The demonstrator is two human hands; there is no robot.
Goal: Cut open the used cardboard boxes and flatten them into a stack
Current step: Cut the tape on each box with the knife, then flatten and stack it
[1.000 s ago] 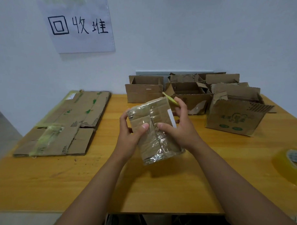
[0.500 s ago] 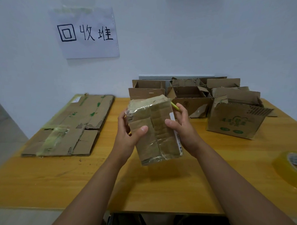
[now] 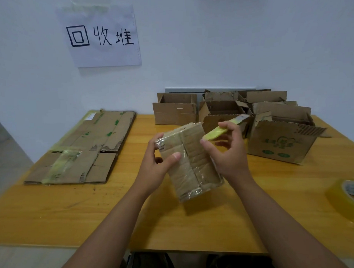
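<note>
Small taped box [image 3: 191,162] held tilted above wooden surface [image 3: 113,215], centre of view. Left hand [image 3: 158,169] grip closed round box's left edge, thumb pressed on front face. Right hand [image 3: 229,153] grip curled round yellow utility knife [image 3: 222,130], held just beside box's upper right corner. Flattened cardboard stack [image 3: 81,148] lies far left. Open boxes [image 3: 240,120] stand along wall. Tape roll [image 3: 348,198] at right edge.
</note>
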